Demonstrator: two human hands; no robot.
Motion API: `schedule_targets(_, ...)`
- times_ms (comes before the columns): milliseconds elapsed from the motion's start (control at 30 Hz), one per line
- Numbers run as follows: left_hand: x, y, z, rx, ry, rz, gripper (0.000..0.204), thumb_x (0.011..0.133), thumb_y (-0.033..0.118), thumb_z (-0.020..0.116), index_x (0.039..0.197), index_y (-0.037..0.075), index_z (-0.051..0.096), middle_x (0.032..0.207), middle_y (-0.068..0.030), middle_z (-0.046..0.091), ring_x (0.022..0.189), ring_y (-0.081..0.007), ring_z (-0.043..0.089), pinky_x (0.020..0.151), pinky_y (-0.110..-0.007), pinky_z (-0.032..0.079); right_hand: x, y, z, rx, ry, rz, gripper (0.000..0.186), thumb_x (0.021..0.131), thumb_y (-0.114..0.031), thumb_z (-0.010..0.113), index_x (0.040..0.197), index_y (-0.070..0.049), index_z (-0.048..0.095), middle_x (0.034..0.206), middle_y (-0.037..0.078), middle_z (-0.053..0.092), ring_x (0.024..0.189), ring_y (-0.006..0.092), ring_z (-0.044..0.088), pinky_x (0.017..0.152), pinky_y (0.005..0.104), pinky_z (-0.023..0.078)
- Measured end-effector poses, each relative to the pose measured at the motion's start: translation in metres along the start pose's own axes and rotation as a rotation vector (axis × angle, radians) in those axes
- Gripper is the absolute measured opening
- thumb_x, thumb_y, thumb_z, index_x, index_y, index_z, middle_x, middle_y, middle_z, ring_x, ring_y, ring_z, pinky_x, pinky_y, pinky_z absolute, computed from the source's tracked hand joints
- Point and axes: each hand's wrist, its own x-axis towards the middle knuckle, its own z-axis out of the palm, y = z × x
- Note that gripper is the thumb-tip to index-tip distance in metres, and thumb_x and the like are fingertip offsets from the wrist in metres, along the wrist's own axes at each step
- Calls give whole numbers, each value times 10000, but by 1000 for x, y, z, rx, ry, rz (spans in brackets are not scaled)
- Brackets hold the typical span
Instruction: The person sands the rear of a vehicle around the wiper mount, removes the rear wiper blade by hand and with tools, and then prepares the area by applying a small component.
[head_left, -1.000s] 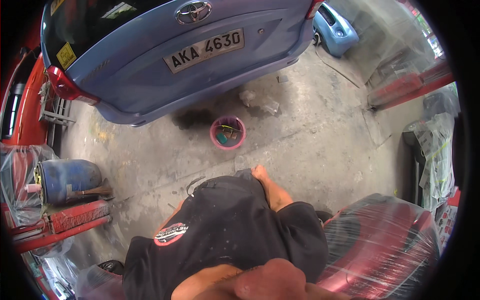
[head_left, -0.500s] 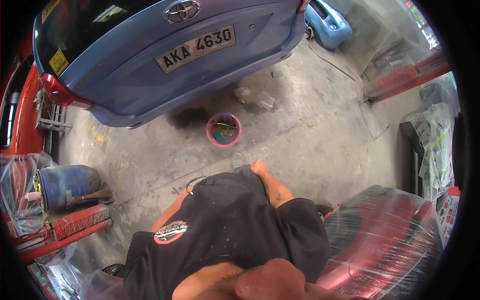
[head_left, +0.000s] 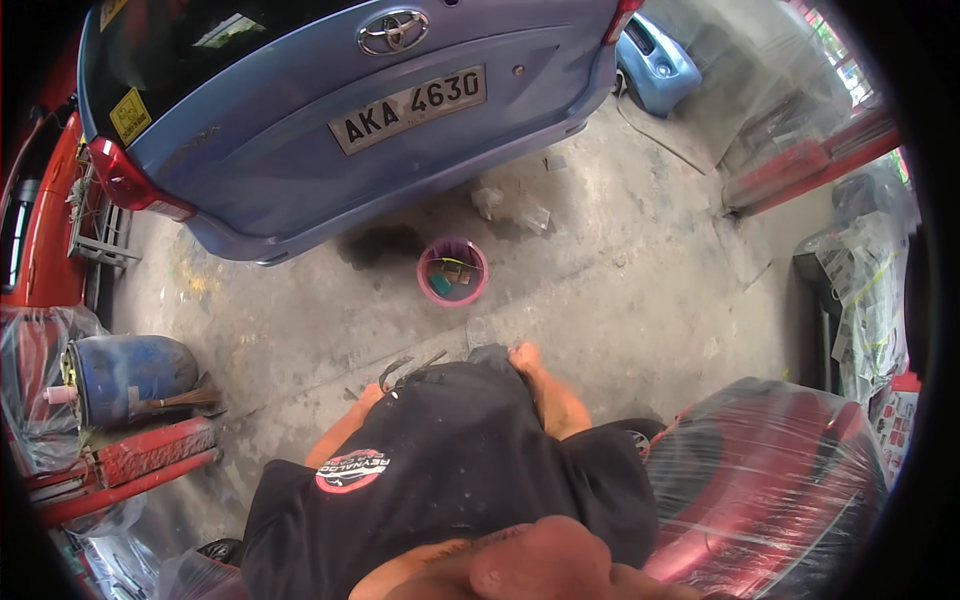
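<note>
Looking straight down here: the black cotton shirt (head_left: 450, 480) with its round red-and-white badge fills the lower middle, and both hands are up at its front hem. The right hand (head_left: 523, 357) sits at the hem's right corner with fingers curled in tight, and it looks to be pinching a fold of the cloth, though the fisheye bend makes that hard to swear to. The left hand (head_left: 366, 398) barely peeks out from under the hem's left edge; how its fingers are set, I cannot tell.

Just beyond the hem, dark metal hand tools (head_left: 405, 369) lie on the grey concrete floor (head_left: 620, 300), with neither hand on them. Further out stands the round pink plastic bucket (head_left: 452, 271) with small odds and ends inside, just behind the blue car's rear bumper (head_left: 400, 190). The blue steel drum (head_left: 130, 375) lies on its side far left, and the red panel wrapped in clear plastic film (head_left: 770, 480) sits low right.

As for progress, I judge this early: the hands hold only cloth, and the tools and bucket are untouched.
</note>
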Motion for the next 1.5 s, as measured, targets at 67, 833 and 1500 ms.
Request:
schedule_targets(67,2,-5,1,2,3,-14,502,812,483,637,1005,27,723,962,-256,695,986,-424,662,858,-478,530,-9,-4,10,-45,-60,8,392,872,-347,649,981,24,717,1016,273,682,1011,406,663,864,464,511)
schedule_targets(833,-109,-70,15,-259,74,-285,558,872,528,555,1035,24,728,1116,-227,680,1091,-377,638,949,-465,504,-33,-70,50,-338,-160,-693,420,890,-343,574,808,48,704,744,258,680,700,377,681,652,470,502)
schedule_targets(1500,-172,-16,139,-862,227,-782,322,802,263,587,937,15,743,980,-221,711,918,-374,687,775,-458,546,62,-286,143,-574,-572,-1059,443,811,-381,568,799,28,738,805,264,693,812,374,708,798,452,522)
